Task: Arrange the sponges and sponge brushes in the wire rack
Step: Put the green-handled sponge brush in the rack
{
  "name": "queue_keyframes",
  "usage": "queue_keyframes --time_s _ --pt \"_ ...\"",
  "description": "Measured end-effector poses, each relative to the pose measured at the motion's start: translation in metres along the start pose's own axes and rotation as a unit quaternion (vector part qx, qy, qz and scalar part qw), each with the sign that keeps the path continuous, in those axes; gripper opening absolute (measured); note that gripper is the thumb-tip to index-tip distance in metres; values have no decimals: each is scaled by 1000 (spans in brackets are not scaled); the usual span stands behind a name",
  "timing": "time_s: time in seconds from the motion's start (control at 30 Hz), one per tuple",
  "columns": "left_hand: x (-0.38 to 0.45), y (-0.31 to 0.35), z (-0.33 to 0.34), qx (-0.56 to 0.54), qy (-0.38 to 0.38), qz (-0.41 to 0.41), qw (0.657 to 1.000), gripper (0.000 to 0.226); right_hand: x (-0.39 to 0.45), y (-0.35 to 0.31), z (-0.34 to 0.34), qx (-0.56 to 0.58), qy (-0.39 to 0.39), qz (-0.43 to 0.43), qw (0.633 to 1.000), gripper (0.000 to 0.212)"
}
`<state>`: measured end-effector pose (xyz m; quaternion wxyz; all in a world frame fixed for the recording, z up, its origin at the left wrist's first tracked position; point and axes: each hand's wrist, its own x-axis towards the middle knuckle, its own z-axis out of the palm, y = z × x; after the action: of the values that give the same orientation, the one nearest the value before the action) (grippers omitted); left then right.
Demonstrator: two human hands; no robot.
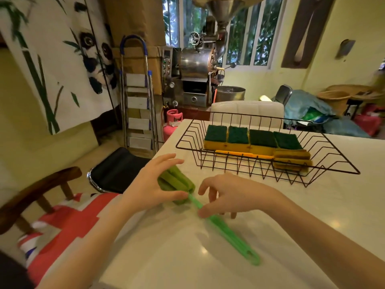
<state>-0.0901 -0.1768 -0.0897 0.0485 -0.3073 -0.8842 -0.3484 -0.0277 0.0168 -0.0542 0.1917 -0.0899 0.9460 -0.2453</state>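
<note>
A green sponge brush (pixel 227 232) lies on the white table, its green sponge head (pixel 174 180) toward the left edge and its handle running to the lower right. My left hand (pixel 150 188) rests on the sponge head, thumb at its neck. My right hand (pixel 231 195) pinches the handle just behind the head. The black wire rack (pixel 333 163) stands behind, holding several yellow sponges with green scouring tops (pixel 253 138) in a row and a yellow sponge brush (pixel 291 160) lying in front of them.
The white table (pixel 312 215) stretches right and toward me. A black stool (pixel 118 170) and a wooden chair arm (pixel 39 190) stand at the left edge. A white chair back (pixel 248 109) is behind the rack.
</note>
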Motion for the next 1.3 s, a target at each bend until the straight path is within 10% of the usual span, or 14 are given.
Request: queue_keyframes --time_s 0.47,0.87,1.3 --pt "-9 -22 12 46 52 63 996 64 13 4 -6 77 -76 -11 994 46" --pt "30 33 -18 75 205 153 964 60 -19 12 -74 60 58 -108 991 26" --pt "147 103 16 40 177 233 955 57 -43 83 -134 65 227 -68 969 24"
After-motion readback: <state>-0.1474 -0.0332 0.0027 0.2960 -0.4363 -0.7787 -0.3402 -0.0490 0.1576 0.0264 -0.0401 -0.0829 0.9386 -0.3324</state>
